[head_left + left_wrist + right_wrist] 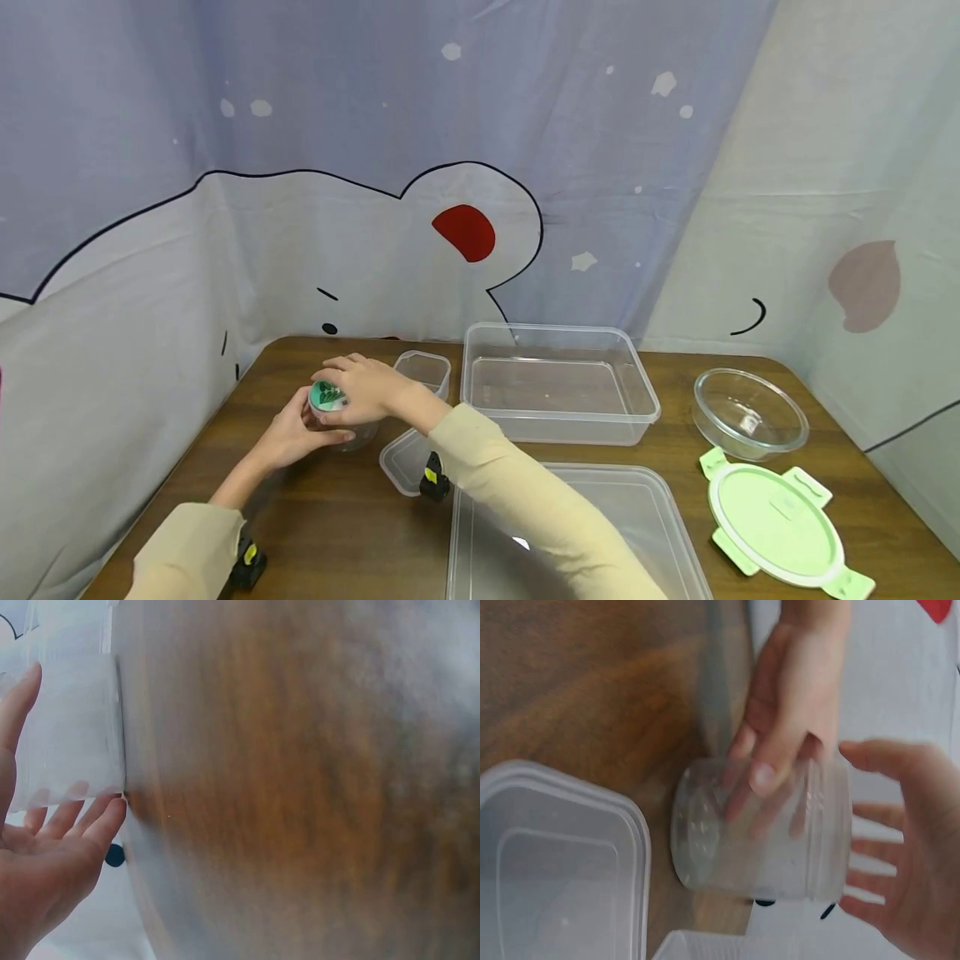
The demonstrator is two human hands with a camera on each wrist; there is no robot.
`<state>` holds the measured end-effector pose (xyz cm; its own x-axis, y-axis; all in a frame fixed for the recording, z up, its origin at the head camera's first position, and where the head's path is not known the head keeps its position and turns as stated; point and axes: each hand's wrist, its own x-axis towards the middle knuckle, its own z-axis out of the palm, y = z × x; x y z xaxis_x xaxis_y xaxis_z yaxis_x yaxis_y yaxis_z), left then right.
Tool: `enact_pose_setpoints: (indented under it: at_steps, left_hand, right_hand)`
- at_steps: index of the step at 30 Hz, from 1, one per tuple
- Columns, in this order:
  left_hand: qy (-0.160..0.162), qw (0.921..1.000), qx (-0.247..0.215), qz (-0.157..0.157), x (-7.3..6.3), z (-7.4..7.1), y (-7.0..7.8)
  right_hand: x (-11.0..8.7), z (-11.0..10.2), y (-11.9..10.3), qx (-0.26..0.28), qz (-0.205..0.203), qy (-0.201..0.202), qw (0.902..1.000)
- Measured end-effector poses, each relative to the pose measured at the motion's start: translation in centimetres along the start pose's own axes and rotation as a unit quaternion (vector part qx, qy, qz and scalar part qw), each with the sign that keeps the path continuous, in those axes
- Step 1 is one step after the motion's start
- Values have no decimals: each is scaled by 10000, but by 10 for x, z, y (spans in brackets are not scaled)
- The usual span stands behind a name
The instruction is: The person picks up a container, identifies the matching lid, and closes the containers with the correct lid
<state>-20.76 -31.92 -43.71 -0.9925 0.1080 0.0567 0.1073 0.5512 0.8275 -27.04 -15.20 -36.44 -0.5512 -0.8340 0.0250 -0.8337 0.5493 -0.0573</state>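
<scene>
A clear, round plastic jar [362,437] with a green-topped lid [327,395] stands at the left of the table. My left hand [288,433] grips the jar's side, the thumb in front and the fingers seen through the clear wall in the right wrist view. From above, my right hand [366,390] spans the lid, thumb on one side and fingers on the other, fingertips at the rim. In the left wrist view the jar wall [71,735] is upright against the table, with the left fingers [105,825] beneath and behind it.
Right of the jar are a small clear container [423,367] and its lid [405,462]. A large rectangular container [558,425] stands mid-table, its flat lid [637,508] in front. At the right are a round glass bowl [750,446] and a green clip lid [776,521]. A curtain [360,250] hangs behind.
</scene>
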Motion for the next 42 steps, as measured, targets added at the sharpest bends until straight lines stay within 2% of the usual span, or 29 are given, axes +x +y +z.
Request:
enact_pose_setpoints:
  at_steps: [3, 8, 11, 15, 20, 24, 26, 29, 32, 34, 38, 42]
  left_hand:
    - [-22, 10000, -33, -8, 0, 0, -1]
    - [44, 10000, 59, -17, 0, 0, 0]
    - [48, 10000, 33, 6, 0, 0, 1]
    - [9, 10000, 1, 19, 1, 0, 2]
    - [-28, 9999, 90, 40, 2, -1, 0]
    - [3, 9998, 195, 57, 3, -1, 1]
    - [21, 9998, 196, 64, 3, 0, 1]
    - [39, 9998, 182, 27, 2, 0, 1]
    - [24, 9999, 110, 27, 1, 0, 0]
    - [-8, 10000, 40, 71, 0, 0, 0]
    - [-70, 9999, -74, 122, 0, -1, -1]
    - [-95, 9999, -14, 129, 1, -2, -2]
  right_hand:
    - [1, -1, 7, 350, -318, -243, 9986]
    - [1, -1, 8, 354, -401, -75, 9985]
    - [-2, -1, 2, 128, -190, 150, 9996]
    - [-3, 1, -9, -461, 347, 402, 9975]
    - [-3, 7, -25, -1494, 924, 658, 9822]
    - [-2, 8, -30, -1800, 1156, 837, 9733]
    - [-1, 7, -30, -1692, 1203, 719, 9756]
    - [-1, 4, -24, -1201, 1070, 411, 9861]
    - [-1, -1, -12, -574, 602, 29, 9965]
    - [0, -5, -4, -169, 200, -221, 9994]
    - [1, -9, 10, 509, -399, -744, 9951]
    - [1, -8, 17, 911, -690, -881, 9895]
